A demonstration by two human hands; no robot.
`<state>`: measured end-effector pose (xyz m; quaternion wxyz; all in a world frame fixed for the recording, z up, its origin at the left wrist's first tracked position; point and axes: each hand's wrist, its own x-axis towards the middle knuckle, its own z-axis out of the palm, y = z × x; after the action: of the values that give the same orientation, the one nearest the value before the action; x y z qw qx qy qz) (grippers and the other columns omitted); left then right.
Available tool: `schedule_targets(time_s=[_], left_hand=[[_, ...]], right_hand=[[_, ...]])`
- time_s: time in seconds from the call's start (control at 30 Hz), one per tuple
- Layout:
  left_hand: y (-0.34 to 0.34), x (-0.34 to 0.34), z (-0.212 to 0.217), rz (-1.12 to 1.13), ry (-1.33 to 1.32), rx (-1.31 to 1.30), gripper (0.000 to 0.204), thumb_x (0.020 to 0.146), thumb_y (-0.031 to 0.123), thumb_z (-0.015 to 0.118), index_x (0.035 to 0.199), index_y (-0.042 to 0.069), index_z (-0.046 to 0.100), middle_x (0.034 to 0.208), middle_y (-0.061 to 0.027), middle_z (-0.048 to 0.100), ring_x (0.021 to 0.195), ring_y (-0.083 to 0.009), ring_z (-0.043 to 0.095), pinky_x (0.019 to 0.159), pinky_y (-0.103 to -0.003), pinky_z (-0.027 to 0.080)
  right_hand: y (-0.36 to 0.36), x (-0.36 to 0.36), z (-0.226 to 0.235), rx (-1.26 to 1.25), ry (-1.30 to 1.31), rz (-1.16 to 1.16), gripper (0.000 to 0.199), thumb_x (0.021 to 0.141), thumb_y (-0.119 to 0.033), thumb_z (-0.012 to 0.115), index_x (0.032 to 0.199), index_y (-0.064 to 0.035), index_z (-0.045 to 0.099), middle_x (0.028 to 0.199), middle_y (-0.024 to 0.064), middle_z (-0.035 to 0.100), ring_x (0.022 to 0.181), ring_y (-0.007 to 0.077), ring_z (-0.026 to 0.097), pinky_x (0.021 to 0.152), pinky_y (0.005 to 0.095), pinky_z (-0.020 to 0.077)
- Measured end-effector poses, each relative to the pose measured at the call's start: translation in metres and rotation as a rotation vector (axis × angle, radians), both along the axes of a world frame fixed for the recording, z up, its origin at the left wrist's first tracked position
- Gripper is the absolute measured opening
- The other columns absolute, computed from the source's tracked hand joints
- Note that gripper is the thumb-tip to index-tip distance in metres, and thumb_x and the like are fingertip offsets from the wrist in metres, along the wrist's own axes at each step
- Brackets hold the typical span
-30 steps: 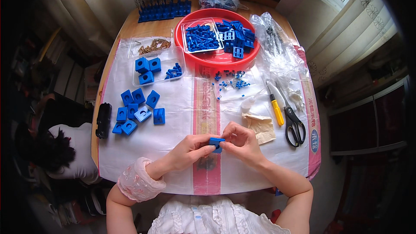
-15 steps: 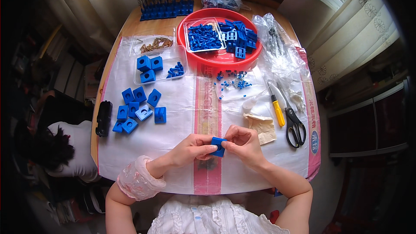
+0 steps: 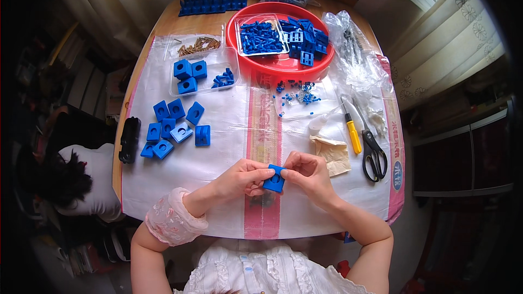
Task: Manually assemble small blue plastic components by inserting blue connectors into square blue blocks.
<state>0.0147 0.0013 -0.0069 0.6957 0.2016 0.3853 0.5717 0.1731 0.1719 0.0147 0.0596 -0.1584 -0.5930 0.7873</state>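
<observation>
Between my two hands, near the front of the table, is a blue plastic block (image 3: 275, 180) with a round hole in its face. My left hand (image 3: 245, 178) pinches its left edge between thumb and fingers. At its upper right corner, my right hand (image 3: 309, 176) is closed with the thumb on the block; the fingertips behind it are partly hidden. To the left lies a group of similar blue blocks (image 3: 176, 108), some showing a hole. A clear plastic tray (image 3: 210, 84) beyond them holds 3 more blocks and some small blue pieces.
A red basin (image 3: 256, 68) at the back holds blue parts. Brass-coloured pins (image 3: 199, 45) lie left of it, small rings (image 3: 299, 93) in front. On the right are a yellow-handled screwdriver (image 3: 354, 136), black scissors (image 3: 375, 158), a beige cloth-like piece (image 3: 333, 155) and a plastic bag (image 3: 354, 54).
The block in my hands has turned slightly, so more of its holed face shows. The whole view has shifted a little; the things on the table lie as before.
</observation>
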Motion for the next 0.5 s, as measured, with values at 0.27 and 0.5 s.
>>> schedule_targets(time_s=[0.27,0.5], left_hand=[[0.002,-0.005,0.013,0.058,-0.111,-0.069,0.034,0.105,0.028,0.055,0.112,-0.003,0.067,0.097,-0.0171,0.074,0.058,-0.0035,0.046,0.053,-0.017,0.037],[0.002,-0.006,0.015,0.054,-0.136,-0.069,0.034,0.105,0.027,0.055,0.113,-0.003,0.067,0.098,-0.0179,0.074,0.056,-0.0038,0.044,0.052,-0.017,0.036]], right_hand=[[0.0,0.001,0.006,0.077,0.015,0.051,0.023,0.098,-0.013,0.064,0.114,0.0027,0.06,0.107,0.0078,0.066,0.102,0.0127,0.063,0.093,0.0299,0.0496],[0.001,0.0,0.003,0.054,0.022,0.063,0.024,0.098,-0.012,0.064,0.115,0.0025,0.058,0.109,0.0088,0.065,0.102,0.0127,0.063,0.093,0.03,0.0497]])
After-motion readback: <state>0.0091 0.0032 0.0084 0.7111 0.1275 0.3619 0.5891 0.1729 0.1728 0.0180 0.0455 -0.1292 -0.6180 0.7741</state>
